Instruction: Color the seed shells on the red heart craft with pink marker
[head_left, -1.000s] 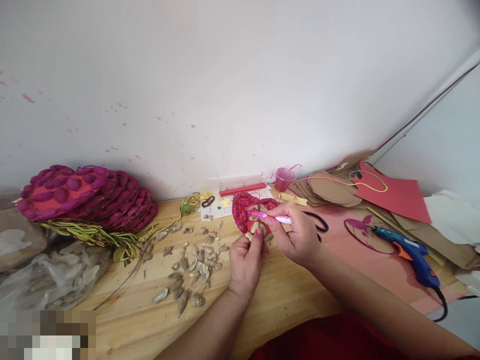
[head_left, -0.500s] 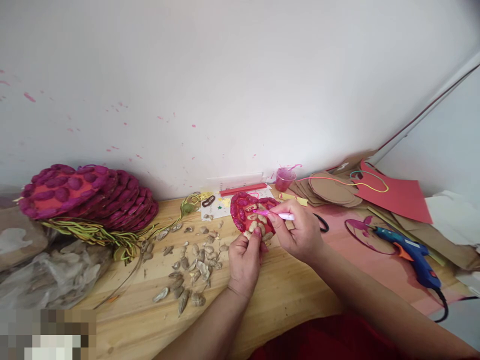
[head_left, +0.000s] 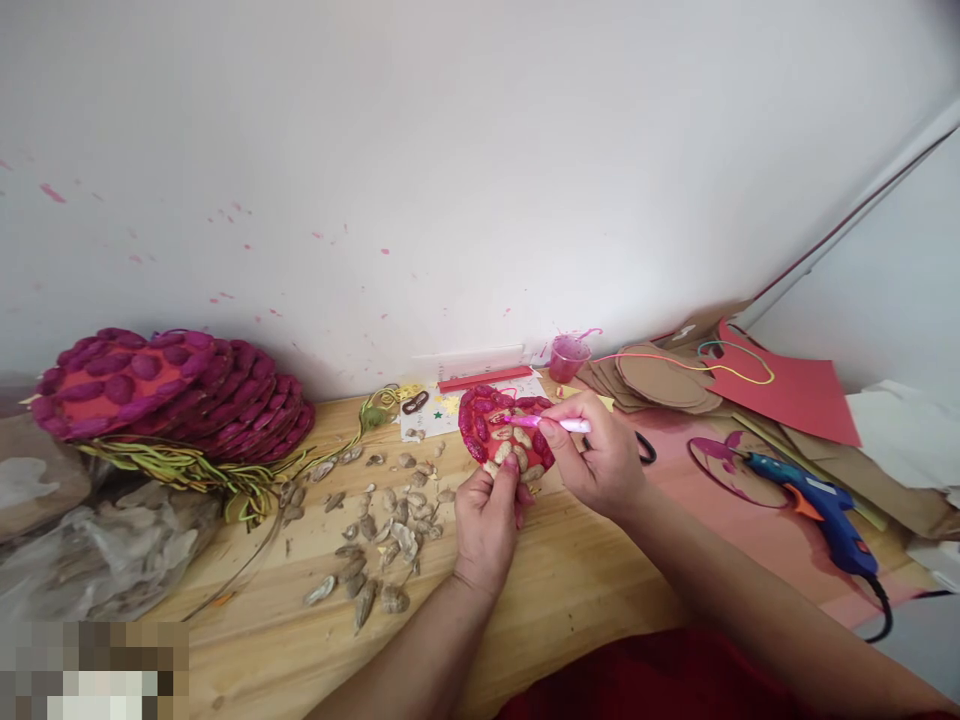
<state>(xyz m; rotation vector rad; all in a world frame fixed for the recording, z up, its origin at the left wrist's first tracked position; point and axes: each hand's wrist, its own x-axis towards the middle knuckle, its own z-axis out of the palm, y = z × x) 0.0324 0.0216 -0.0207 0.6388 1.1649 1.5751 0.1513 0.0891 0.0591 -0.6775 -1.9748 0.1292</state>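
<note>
My left hand (head_left: 487, 520) is closed on the lower edge of a red heart-shaped card (head_left: 501, 430) covered with peanut shells, some painted magenta and some bare. My right hand (head_left: 600, 460) pinches a thin white and pink brush (head_left: 551, 423), its tip resting on a shell near the middle of the heart. Both hands are above the wooden tabletop (head_left: 570, 570), just right of a scatter of loose bare peanut shells (head_left: 382, 520).
A stack of finished magenta shell hearts (head_left: 172, 385) with green strings lies at the left. A pink paint cup (head_left: 568, 357) stands by the wall. Brown card cut-outs (head_left: 660, 378), red paper (head_left: 795, 395), scissors (head_left: 643, 447) and a blue glue gun (head_left: 817, 510) lie at the right.
The heart has been tipped slightly toward me, showing more bare shells. My right hand and the brush have shifted a little up and right over it.
</note>
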